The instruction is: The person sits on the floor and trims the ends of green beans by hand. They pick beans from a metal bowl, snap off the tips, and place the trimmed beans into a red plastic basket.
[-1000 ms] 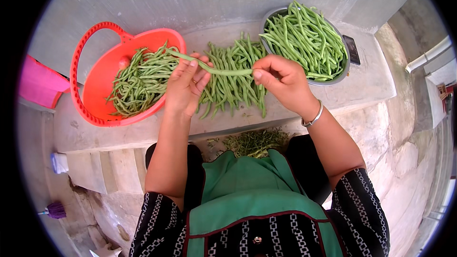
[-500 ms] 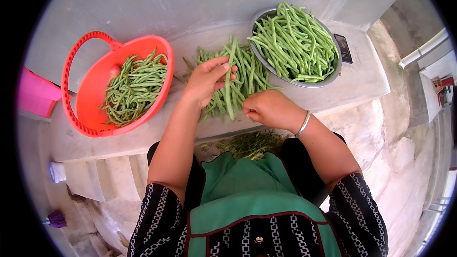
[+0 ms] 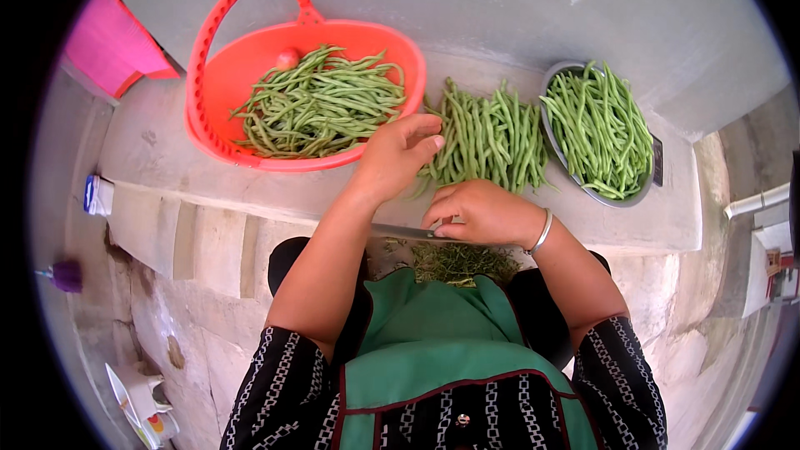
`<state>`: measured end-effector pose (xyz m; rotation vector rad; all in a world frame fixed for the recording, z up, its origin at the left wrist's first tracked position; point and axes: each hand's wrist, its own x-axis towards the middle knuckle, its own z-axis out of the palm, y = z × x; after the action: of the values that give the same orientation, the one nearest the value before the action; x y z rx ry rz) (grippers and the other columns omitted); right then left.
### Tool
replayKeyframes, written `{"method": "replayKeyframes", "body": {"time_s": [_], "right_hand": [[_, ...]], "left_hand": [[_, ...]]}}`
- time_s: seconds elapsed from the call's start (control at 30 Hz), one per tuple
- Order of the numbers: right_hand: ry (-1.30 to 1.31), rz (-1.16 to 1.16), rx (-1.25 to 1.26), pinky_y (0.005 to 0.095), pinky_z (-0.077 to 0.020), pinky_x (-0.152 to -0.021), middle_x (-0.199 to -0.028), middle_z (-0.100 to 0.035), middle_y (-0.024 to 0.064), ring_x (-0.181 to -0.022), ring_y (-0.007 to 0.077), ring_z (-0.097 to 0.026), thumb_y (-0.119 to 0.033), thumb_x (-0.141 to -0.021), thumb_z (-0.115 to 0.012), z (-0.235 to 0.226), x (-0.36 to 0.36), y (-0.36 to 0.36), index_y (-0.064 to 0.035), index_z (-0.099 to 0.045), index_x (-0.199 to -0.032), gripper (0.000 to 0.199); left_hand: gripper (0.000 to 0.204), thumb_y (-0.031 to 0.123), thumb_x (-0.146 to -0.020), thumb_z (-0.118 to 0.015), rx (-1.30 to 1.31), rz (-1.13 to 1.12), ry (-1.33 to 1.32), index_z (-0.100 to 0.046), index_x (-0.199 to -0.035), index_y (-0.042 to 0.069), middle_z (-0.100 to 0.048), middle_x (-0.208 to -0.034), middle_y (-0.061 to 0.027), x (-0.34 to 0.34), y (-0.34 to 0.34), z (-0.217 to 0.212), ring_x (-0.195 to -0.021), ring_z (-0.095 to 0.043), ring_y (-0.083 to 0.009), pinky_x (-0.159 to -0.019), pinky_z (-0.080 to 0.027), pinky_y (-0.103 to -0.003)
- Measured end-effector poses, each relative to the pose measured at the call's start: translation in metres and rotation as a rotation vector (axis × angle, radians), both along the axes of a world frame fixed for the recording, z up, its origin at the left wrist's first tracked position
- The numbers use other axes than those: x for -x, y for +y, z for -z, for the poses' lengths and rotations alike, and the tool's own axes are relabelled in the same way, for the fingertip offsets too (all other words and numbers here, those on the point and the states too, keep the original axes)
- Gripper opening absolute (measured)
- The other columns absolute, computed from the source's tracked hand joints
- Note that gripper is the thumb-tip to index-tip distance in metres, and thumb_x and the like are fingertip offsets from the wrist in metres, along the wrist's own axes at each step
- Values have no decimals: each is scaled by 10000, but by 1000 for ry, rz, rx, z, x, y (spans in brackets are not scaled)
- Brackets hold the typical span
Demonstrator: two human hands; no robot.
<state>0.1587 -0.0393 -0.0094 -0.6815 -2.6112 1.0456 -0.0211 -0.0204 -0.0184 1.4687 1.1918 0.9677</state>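
Observation:
My left hand (image 3: 398, 157) is over the ledge between the red basket and a pile of green beans (image 3: 493, 137). Its thumb and fingers stand apart, and I see no bean in it. Closer to me, my right hand (image 3: 486, 212), with a silver bangle at the wrist, is low over the ledge's front edge. Its fingers are curled in a pinch; anything between them is too small or hidden to make out. Long beans (image 3: 329, 104) fill much of the red basket (image 3: 218, 129). More green beans (image 3: 602, 133) heap up in a grey metal basin (image 3: 560, 154).
A phone (image 3: 657, 160) lies on the grey ledge (image 3: 158, 150) beside the basin. In the basket sits a round reddish thing (image 3: 287, 59). Green trimmings (image 3: 467, 262) lie below the ledge between my knees. A grey wall (image 3: 492, 0) stands behind, and a pink item (image 3: 117, 42) is at far left.
The bean my left hand held upright is gone from it, and its fingers have parted. My view has swung left and up, shifting basket, pile and basin rightward. The right hand stays curled.

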Motion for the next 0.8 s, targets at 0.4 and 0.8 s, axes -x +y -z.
{"method": "replayKeyframes", "body": {"time_s": [0.4, 0.8], "right_hand": [[87, 245, -198, 387, -474, -679, -794, -627, 123, -759, 283, -609, -214, -786, -619, -20, 180, 136, -56, -661, -836, 171], [-375, 373, -746, 396, -458, -830, -992, -604, 137, -972, 290, -576, -273, -779, -623, 55, 308, 259, -39, -617, -950, 290]], "left_hand": [[424, 106, -902, -505, 170, -644, -967, -379, -1273, -56, -445, -1254, -160, 157, 49, 4, -1133, -492, -286, -961, -423, -368], [450, 70, -866, -514, 149, -829, -1260, -364, -1274, -45, -436, -1215, -145, 173, 88, 13, -1147, -450, -277, -979, -397, -392]]}}
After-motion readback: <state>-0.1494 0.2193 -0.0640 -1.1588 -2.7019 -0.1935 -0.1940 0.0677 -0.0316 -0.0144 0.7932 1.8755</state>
